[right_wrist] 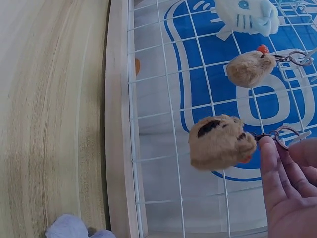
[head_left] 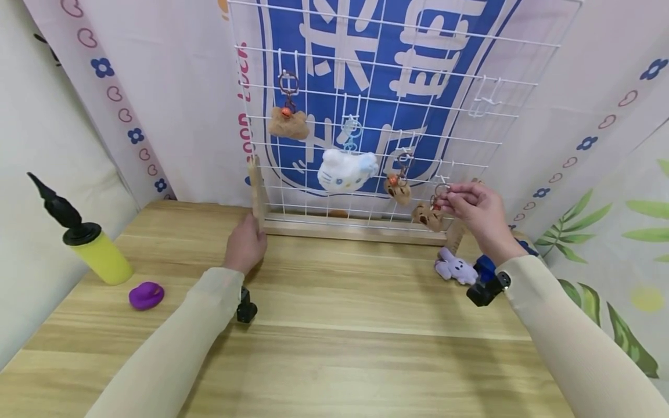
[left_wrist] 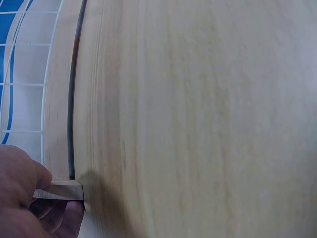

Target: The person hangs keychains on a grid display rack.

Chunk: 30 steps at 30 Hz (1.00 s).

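Note:
A white wire grid rack (head_left: 313, 217) in a wooden base stands at the back of the table. My left hand (head_left: 245, 242) grips the base's left wooden foot (left_wrist: 59, 190), thumb on one side and fingers on the other. At the lower right of the grid, my right hand (head_left: 478, 213) pinches the metal ring of a brown plush keychain (right_wrist: 220, 141), close to a white hook. Left of it hangs another brown plush keychain (right_wrist: 250, 68). A white and pale blue plush keychain (head_left: 346, 170) and a further brown one (head_left: 289, 123) hang higher up.
A lilac plush (head_left: 455, 267) lies by the right foot of the rack, with a dark blue item (head_left: 485, 267) beside it. At the left stand a yellow and black hand pump (head_left: 101, 255) and a purple object (head_left: 146, 295). An unused white hook (head_left: 485, 101) sits upper right.

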Motion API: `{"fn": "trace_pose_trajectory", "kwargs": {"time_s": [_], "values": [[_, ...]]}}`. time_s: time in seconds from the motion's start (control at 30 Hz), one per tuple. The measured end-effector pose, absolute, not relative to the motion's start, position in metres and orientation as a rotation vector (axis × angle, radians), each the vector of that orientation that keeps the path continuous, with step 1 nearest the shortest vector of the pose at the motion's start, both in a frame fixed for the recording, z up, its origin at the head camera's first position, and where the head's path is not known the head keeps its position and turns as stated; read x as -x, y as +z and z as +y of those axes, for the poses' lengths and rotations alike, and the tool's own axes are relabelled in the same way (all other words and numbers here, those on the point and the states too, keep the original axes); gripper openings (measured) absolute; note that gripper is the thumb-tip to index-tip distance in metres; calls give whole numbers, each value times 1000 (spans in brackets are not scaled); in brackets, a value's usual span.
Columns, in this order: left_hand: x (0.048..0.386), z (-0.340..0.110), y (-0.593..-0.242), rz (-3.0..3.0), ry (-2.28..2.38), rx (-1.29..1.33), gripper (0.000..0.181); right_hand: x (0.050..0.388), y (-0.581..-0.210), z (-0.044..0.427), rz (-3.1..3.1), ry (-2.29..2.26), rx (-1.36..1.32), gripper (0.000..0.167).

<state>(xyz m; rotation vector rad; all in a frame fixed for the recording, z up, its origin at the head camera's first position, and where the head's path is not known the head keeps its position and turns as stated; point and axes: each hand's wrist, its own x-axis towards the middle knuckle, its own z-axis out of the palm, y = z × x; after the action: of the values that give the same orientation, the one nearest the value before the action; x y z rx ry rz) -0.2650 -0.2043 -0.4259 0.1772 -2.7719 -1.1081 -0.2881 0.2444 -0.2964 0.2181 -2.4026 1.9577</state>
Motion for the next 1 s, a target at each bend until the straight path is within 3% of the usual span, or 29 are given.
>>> {"fn": "trace_pose_trajectory", "kwargs": {"time_s": [0.23, 0.63, 1.0], "values": [[265, -204, -425, -2762, -1091, -158, 52, 288, -299, 249, -2412, 1969, -248, 15], [265, -205, -428, -2759, -1061, -143, 48, 282, -331, 268, -2717, 1686, -191, 39], [264, -204, -425, -2775, -1046, -152, 48, 276, -369, 282, -3045, 1024, -299, 29]]}}
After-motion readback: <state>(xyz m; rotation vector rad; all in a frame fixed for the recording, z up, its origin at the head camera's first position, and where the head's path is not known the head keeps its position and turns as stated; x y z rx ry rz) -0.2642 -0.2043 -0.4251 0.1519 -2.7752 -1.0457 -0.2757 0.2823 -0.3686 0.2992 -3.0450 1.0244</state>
